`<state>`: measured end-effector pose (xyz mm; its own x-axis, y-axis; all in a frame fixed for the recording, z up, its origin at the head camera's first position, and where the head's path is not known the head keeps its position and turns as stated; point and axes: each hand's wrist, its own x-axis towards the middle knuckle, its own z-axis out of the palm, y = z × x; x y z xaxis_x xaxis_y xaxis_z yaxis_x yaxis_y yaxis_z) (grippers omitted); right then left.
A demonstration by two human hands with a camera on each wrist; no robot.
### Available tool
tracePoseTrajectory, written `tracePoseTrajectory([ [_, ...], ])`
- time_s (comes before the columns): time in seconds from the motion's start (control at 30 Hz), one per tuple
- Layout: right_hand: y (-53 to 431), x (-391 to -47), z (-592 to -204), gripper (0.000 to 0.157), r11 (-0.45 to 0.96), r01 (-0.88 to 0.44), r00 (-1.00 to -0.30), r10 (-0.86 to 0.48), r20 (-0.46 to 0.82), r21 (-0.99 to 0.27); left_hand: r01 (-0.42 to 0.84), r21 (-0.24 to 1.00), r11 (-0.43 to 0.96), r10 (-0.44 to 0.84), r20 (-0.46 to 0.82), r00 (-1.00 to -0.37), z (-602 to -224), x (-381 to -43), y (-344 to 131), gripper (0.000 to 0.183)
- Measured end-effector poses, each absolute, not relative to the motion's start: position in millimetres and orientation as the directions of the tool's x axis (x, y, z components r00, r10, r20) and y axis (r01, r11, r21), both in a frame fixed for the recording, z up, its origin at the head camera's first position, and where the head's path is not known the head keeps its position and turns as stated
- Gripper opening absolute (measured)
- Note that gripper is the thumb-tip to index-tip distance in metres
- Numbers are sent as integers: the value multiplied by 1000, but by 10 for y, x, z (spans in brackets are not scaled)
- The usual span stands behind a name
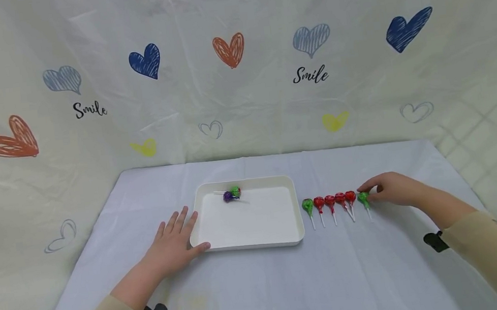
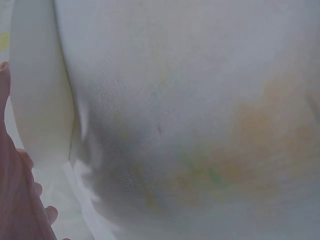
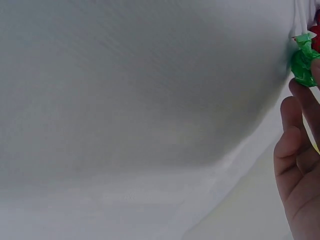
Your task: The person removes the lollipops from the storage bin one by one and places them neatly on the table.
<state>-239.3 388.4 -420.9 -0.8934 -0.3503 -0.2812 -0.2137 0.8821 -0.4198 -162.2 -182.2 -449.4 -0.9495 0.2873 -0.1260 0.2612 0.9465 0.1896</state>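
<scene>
My right hand (image 1: 392,188) pinches the head of a green-wrapped lollipop (image 1: 363,198) between thumb and fingertips, at the right end of a row. In the right wrist view the same green lollipop (image 3: 303,65) shows its stick pointing up, beside a bit of red wrapper. Left of it lie several red lollipops (image 1: 329,201) and one green lollipop (image 1: 307,205), sticks toward me. My left hand (image 1: 169,248) has its fingers spread at the left edge of the white tray (image 1: 245,245), the thumb on its near left corner. The left wrist view shows the tray's side (image 2: 42,85).
Inside the tray, near its far edge, a purple lollipop (image 1: 227,196) and a green-and-red lollipop (image 1: 236,191) lie together. A white cloth (image 1: 264,291) covers the table. Behind it hangs a curtain (image 1: 243,104) printed with hearts.
</scene>
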Motion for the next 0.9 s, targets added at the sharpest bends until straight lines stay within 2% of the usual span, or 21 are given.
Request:
tracePoseTrajectory([
  [0.43,3814,-2397,-4177,40,876,-222,-903,-350,-249,-427,252,157,955,274,-145,-951,-4452,-1614,-1811,100],
  [0.63,3715,-2456,-4197,36,894,-231,-917,-331,-220,-383,253,145,956,273,-132,-953,-4474,-1629,-1820,102],
  [0.9,3611,-2517,-4255,30,887,-306,-892,-394,-222,-347,252,150,956,272,-135,-953,-4479,-1629,-1813,101],
])
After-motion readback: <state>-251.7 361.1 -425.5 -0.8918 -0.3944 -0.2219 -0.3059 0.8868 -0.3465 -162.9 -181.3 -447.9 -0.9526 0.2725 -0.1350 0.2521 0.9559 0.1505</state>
